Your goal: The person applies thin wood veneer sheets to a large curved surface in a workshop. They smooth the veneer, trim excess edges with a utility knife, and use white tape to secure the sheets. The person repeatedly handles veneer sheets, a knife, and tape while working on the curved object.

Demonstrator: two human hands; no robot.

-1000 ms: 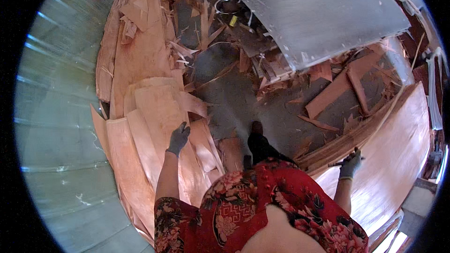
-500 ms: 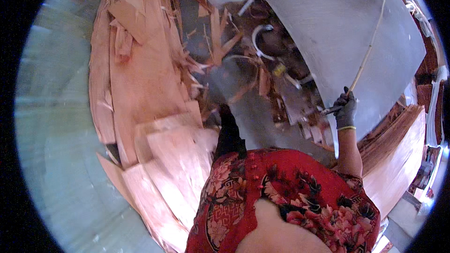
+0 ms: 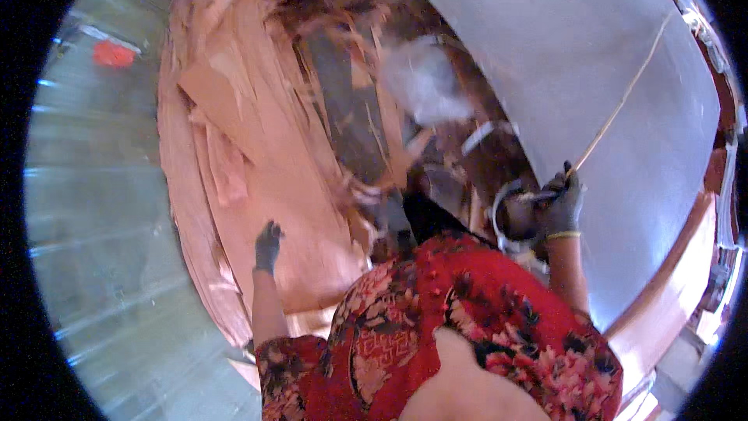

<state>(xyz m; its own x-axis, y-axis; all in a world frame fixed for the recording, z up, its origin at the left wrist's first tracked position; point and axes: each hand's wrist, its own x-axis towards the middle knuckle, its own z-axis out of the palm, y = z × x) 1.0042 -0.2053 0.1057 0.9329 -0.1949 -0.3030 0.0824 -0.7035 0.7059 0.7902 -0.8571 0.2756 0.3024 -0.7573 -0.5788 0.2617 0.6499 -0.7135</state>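
Observation:
My right hand [image 3: 562,206], in a dark-fingered grey glove with a yellow cuff, is closed round a long thin stick [image 3: 623,97]. The stick slants up and away over a large smooth grey sheet [image 3: 545,47]. A short dark handle-like piece also shows at that hand's inner side; its kind is unclear. Farther left, my left hand [image 3: 267,248], gloved in grey, is over or beside stacked thin wood veneer sheets [image 3: 288,187]. Its fingers are small and blurred, and nothing shows in them. Whether it touches the wood I cannot tell.
Between the veneer stack and the grey sheet runs a strip littered with wood scraps [image 3: 362,70], a crumpled clear plastic piece [image 3: 428,82] and a white curved strap [image 3: 499,214]. My dark-clad leg [image 3: 432,214] stands there. A red object [image 3: 114,53] lies on the greenish floor [image 3: 101,210].
My left hand has come into view over the veneer side. The view has moved forward along the littered strip, so the plastic appears nearer. My right hand still grips the stick.

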